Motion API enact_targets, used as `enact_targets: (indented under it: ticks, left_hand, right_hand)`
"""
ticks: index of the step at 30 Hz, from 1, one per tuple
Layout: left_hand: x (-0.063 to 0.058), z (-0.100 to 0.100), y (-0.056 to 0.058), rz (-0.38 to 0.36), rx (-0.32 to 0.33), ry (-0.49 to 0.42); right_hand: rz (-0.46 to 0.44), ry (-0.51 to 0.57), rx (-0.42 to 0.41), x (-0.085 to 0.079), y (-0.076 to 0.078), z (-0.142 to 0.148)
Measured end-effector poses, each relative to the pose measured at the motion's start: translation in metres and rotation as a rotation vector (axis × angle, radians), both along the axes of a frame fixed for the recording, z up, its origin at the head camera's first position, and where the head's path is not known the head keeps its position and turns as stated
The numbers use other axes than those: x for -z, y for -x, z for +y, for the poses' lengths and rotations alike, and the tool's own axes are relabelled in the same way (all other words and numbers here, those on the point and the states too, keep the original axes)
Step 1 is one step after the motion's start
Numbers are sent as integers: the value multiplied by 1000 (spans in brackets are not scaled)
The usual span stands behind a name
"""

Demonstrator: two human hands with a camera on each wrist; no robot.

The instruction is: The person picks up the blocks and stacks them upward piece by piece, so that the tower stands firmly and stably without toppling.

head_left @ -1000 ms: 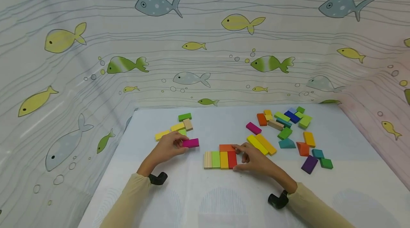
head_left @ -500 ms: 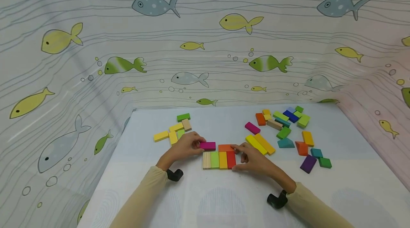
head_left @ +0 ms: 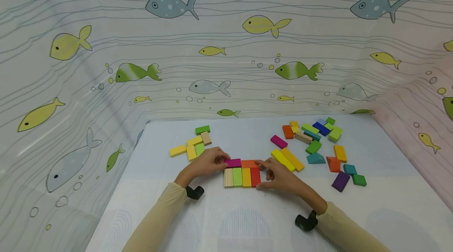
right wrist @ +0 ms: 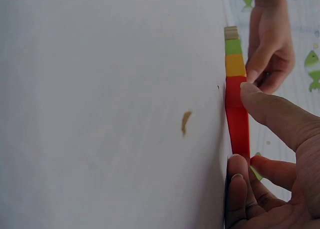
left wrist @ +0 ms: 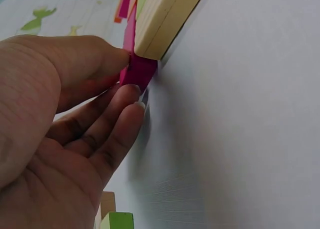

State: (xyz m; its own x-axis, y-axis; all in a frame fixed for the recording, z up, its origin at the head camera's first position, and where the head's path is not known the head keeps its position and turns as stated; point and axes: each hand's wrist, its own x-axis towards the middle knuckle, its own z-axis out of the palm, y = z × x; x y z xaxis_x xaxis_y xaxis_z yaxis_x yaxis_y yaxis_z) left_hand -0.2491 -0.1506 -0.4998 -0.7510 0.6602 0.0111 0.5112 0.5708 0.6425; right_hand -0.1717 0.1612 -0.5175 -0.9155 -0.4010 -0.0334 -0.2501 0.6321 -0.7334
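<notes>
My left hand (head_left: 209,161) pinches the left end of a magenta block (head_left: 234,163) between thumb and fingers. The block lies along the back of a row: plain wooden block (head_left: 228,177), light green block (head_left: 237,177), yellow-orange block (head_left: 246,177) and red block (head_left: 255,177). An orange block (head_left: 249,163) continues that back line on the right, its end by the magenta one. At the row's right end, my right hand (head_left: 281,176) sets its thumb at the front of the red block and its forefinger at the orange block, holding the pair between them.
Back left lies a loose group including a green block (head_left: 202,129) and a yellow block (head_left: 177,150). To the right are several scattered blocks, among them a second magenta block (head_left: 279,142), a purple block (head_left: 341,181) and a teal triangle (head_left: 316,158). A fish-patterned sheet (head_left: 247,98) rises behind.
My left hand has carried the magenta block rightward from beside the left group to the back of the row, against the orange block. My right hand has stayed at the row's right end.
</notes>
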Motion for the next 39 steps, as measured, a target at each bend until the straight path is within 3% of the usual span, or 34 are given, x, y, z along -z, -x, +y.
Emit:
enact_targets:
  ticks: [10, 17, 25, 31, 35, 39]
  left_hand:
    - [3, -4, 1, -29, 6, -29]
    - [-5, -22, 1, 9, -133, -25]
    - [-11, -66, 7, 61, -295, -86]
    - [-8, -96, 13, 43, -423, -45]
    - [-1, -106, 15, 45, -455, 10]
    - [-1, -109, 17, 50, -436, 37]
  right_hand:
    - [-8, 1, 11, 0, 1, -1]
    - [-11, 0, 9, 0, 0, -1]
    - [-7, 4, 8, -1, 0, 0]
    - [-18, 8, 13, -2, 0, 0]
    - [-23, 13, 15, -2, 0, 0]
    - [-22, 17, 12, -2, 0, 0]
